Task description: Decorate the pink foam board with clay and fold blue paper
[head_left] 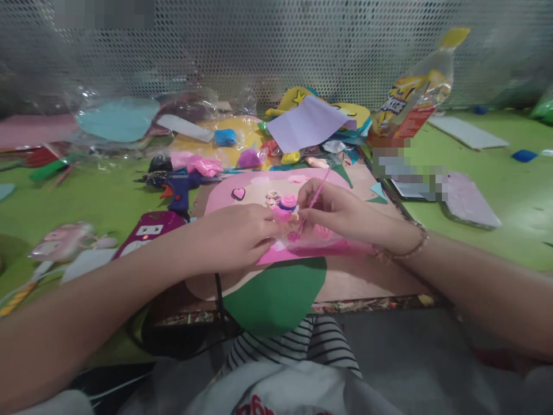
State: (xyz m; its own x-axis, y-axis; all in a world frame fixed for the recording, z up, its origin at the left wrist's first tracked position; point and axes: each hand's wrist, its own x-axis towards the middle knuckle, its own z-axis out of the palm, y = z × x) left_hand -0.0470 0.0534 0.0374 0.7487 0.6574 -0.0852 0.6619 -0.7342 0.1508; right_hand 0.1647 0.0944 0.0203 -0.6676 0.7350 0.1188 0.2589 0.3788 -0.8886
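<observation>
A thin pink stick (317, 196) is pinched in my right hand (339, 210), its lower end over the pink card (218, 199). On that card is a small clay figure (286, 203) with a pink swirl on top and a dark blue band under it. My left hand (242, 233) lies palm down across the card, fingers stretched out, with its fingertips against the figure's pink lower part. The exact contact is partly covered by the fingers. A pink heart with a dark border (238, 194) is on the card's left side. Clear plastic lies beneath my hands.
A blue glue gun (179, 190) and a magenta power strip (151, 225) are at left. Behind the card lie clay lumps (250, 158) and a lilac sheet (306, 124). A bottle (415, 92) and a phone (412, 187) stand right. Green paper (276, 294) overhangs the front edge.
</observation>
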